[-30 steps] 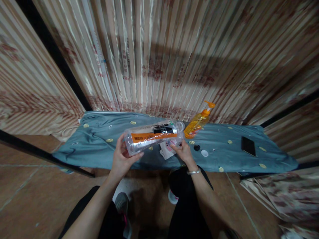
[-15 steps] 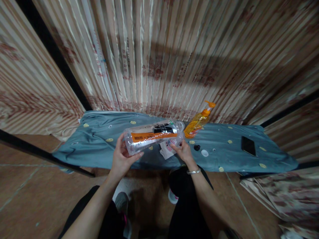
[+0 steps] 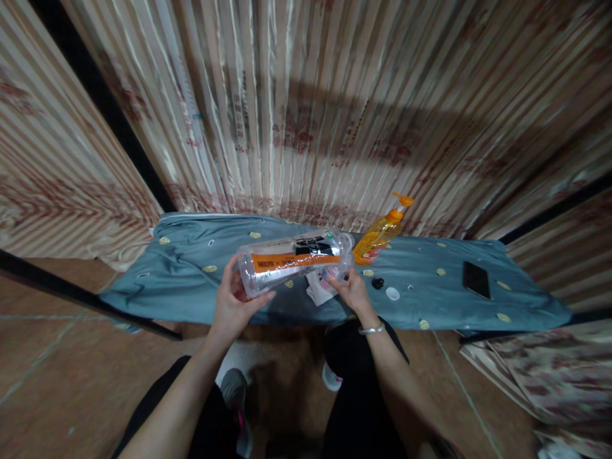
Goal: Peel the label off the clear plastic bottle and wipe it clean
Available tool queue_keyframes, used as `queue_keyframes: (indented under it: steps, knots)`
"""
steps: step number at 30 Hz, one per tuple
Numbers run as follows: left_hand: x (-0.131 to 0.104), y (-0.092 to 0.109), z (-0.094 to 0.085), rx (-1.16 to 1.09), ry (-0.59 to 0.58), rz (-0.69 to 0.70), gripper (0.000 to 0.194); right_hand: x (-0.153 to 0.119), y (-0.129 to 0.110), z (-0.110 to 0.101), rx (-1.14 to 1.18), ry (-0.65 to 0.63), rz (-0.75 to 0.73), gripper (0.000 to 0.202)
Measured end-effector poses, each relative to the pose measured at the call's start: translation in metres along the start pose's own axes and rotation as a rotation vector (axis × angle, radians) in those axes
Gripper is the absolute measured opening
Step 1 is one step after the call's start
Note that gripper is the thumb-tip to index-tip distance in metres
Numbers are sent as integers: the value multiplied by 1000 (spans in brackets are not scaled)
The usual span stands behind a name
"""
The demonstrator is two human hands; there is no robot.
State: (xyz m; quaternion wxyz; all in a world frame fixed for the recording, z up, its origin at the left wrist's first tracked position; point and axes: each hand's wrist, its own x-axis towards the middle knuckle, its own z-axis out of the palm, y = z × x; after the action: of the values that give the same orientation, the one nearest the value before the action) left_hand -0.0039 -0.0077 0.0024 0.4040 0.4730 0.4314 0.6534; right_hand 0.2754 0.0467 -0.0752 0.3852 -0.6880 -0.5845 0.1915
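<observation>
My left hand is closed around the base end of a large clear plastic bottle with an orange, silver and black label. The bottle lies on its side in the air above the bed, its neck pointing right. At that neck, my right hand grips a small clear plastic bottle with a pinkish mark; whether the two mouths touch is too small to tell. Under the bottles lies a white folded cloth or tissue. An orange pump bottle of yellow liquid stands just beyond my right hand.
A black cap and a white round disc rest on the teal patterned sheet. Farther right lies a dark phone-like slab. Dark bed posts and a striped curtain enclose the far side.
</observation>
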Motion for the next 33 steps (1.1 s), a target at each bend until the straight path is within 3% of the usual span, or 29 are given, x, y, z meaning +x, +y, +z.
queue_keyframes:
  steps: [33]
  knots:
    - [1,0,0,-2,-16,28,87,0,3,1,5,-8,-10,48]
